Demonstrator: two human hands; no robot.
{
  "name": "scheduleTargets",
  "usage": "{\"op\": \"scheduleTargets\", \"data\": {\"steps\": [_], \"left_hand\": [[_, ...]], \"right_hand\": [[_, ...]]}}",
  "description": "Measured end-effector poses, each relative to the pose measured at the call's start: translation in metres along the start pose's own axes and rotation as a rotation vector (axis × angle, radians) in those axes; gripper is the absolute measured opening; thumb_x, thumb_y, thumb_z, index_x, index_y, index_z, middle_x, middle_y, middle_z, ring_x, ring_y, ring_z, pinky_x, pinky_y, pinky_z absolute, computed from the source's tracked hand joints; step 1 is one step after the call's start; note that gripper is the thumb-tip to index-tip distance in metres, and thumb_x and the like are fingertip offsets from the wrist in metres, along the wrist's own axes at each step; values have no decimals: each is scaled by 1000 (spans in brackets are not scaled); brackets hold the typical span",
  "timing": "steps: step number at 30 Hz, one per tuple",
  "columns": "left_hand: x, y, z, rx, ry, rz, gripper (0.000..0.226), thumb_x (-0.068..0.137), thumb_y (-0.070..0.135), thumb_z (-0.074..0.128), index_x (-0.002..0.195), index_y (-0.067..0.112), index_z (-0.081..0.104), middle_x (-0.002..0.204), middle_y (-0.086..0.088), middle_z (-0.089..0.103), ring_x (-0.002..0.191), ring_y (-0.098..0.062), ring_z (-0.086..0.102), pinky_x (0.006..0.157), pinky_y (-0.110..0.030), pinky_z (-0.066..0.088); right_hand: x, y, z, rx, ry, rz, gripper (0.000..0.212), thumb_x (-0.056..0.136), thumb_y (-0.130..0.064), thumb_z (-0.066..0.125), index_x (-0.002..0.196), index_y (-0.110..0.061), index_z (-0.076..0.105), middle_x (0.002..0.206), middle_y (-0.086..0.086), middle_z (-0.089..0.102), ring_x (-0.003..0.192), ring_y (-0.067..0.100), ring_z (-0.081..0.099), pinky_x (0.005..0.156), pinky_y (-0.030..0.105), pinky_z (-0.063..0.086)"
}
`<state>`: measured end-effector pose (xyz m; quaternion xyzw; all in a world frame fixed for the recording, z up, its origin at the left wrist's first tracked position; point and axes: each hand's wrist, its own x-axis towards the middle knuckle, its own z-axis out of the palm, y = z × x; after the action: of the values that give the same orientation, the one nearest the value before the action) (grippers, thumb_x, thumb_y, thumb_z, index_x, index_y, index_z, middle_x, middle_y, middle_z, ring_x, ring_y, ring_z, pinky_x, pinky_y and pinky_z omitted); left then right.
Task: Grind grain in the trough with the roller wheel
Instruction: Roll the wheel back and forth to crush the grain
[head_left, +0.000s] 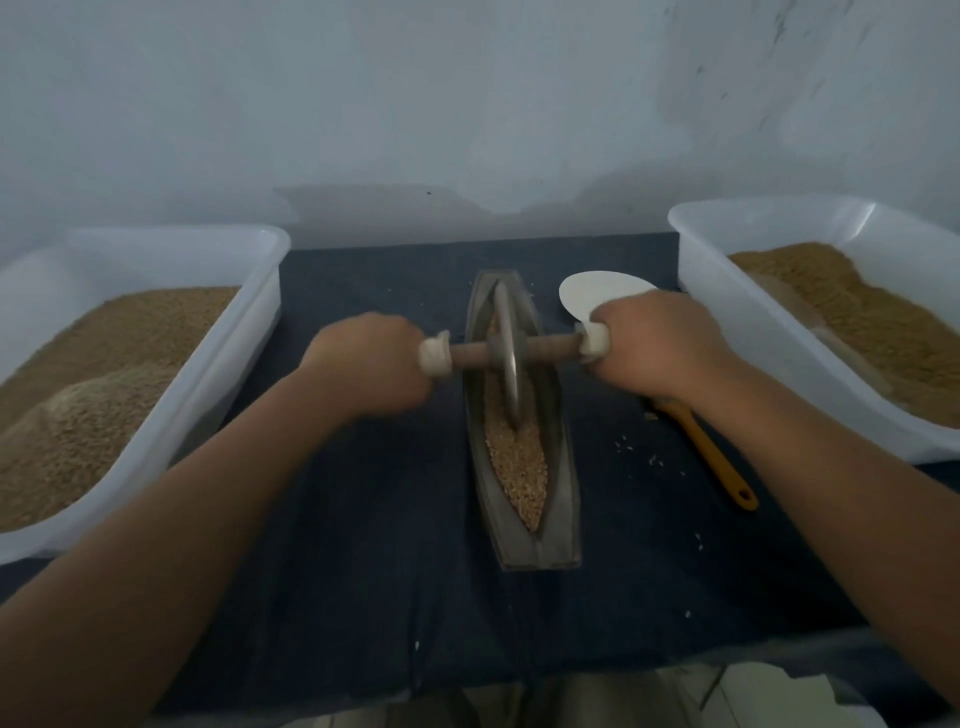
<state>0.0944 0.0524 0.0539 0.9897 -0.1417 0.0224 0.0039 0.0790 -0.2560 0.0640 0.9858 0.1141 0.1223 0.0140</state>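
Dark cloth (363, 545) carries the trough (563, 467) lengthwise away (grain (517, 457) inside), hands (371, 364) (657, 348) gripping the roller wheel (506, 358) by its crosswise axle.

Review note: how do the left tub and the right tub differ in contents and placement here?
The left tub holds a pale heap in front of browner grain. The right tub holds mostly brown grain with a thin paler band along its near edge. The left tub sits nearer the camera, while the right tub sits farther back. Both are white plastic tubs of grain flanking the trough.
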Motion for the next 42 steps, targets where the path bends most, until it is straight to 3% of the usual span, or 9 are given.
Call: {"op": "scheduleTargets", "data": {"steps": [5, 9, 12, 18, 23, 26, 29, 35, 42], "left_hand": [[32, 2, -10, 4, 28, -57, 32, 82, 54, 56, 72, 24, 59, 79, 4, 65, 73, -24, 63, 69, -37, 55], [-30, -3, 0, -3, -32, 59, 24, 74, 50, 58, 67, 27, 59, 65, 11, 60, 59, -10, 57, 54, -28, 43], [-62, -5, 8, 13, 19, 107, 26, 68, 55, 55, 63, 30, 56, 55, 13, 54, 50, -2, 51, 45, -22, 31], [19, 2, -9, 30, 23, -52, 32, 82, 55, 58, 74, 24, 61, 78, 3, 64, 69, -22, 61, 64, -34, 48], [15, 14, -28, 80, 11, 24, 27, 79, 52, 58, 72, 26, 59, 73, 6, 62, 68, -21, 61, 66, -36, 52], [-40, 7, -17, 47, -55, 114, 21, 68, 49, 56, 65, 28, 57, 62, 10, 59, 58, -8, 57, 52, -26, 43], [-59, 0, -3, 15, -52, 97, 27, 68, 54, 53, 64, 28, 58, 57, 13, 56, 53, -1, 51, 46, -22, 32], [22, 7, -14, 66, 54, -40, 32, 85, 51, 56, 72, 22, 61, 76, 2, 65, 68, -22, 62, 68, -38, 57], [-30, 4, -9, 81, -6, 117, 24, 74, 49, 57, 70, 25, 59, 64, 11, 55, 63, -16, 59, 56, -28, 42]], "right_hand": [[36, -4, -6, -36, -34, 66, 27, 80, -46, 67, 65, -29, 53, 65, -8, 56, 60, 14, 53, 54, 30, 39], [-18, 2, -13, 6, -239, -23, 27, 72, -57, 57, 68, -30, 62, 61, -7, 62, 54, 5, 57, 48, 26, 37], [-45, 6, -19, 85, -319, -87, 34, 59, -69, 46, 83, -52, 62, 70, -36, 62, 48, 2, 58, 43, 25, 37], [20, 2, 2, 6, 38, 19, 27, 79, -44, 66, 63, -29, 51, 60, -10, 51, 55, 9, 45, 50, 27, 33], [13, 2, 4, 22, -197, 104, 23, 87, -44, 62, 74, -25, 59, 75, -7, 61, 72, 17, 60, 65, 36, 53], [-39, 7, -6, 93, -336, 4, 28, 70, -60, 58, 73, -33, 64, 65, -11, 66, 58, 2, 60, 50, 29, 45], [-53, 7, -14, 127, -254, -79, 35, 59, -72, 46, 82, -50, 61, 68, -25, 65, 51, -1, 56, 46, 27, 40], [19, -2, 1, 30, -1, 57, 31, 86, -41, 60, 62, -24, 50, 60, -6, 53, 57, 15, 51, 54, 33, 44], [-30, 4, -10, 72, -292, 9, 33, 71, -60, 54, 69, -29, 62, 62, -6, 63, 58, 7, 59, 52, 31, 46]]}}
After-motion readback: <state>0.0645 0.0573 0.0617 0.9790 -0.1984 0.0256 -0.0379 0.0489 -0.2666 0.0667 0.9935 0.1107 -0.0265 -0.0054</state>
